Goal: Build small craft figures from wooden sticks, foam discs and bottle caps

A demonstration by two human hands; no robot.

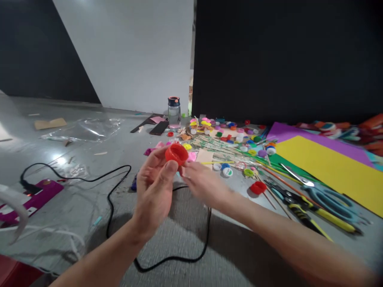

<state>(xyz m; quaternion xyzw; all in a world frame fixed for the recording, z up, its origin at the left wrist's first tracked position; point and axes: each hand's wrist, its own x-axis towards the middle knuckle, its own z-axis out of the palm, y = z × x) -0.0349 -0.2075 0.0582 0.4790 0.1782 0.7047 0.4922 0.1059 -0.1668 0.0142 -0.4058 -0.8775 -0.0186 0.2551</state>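
A red bottle cap (176, 154) is pinched between the thumb and fingers of my left hand (155, 183), its hollow side tipped up. Close against it on the right is my right hand (206, 181), fingers closed and slightly blurred. A bit of red shows between the two hands under the cap; whether it is a second piece or what exactly my right fingers grip is hidden. Another red cap (257, 187) lies on the grey table to the right of my hands. White and blue caps (227, 172) lie just beyond my right wrist.
Scissors (329, 199) and yellow-black pliers (299, 205) lie at right, beside yellow (329, 171) and purple sheets (287, 131). A water bottle (174, 113) stands at the back. A black cable (110, 199) loops under my hands to a purple power strip (44, 195).
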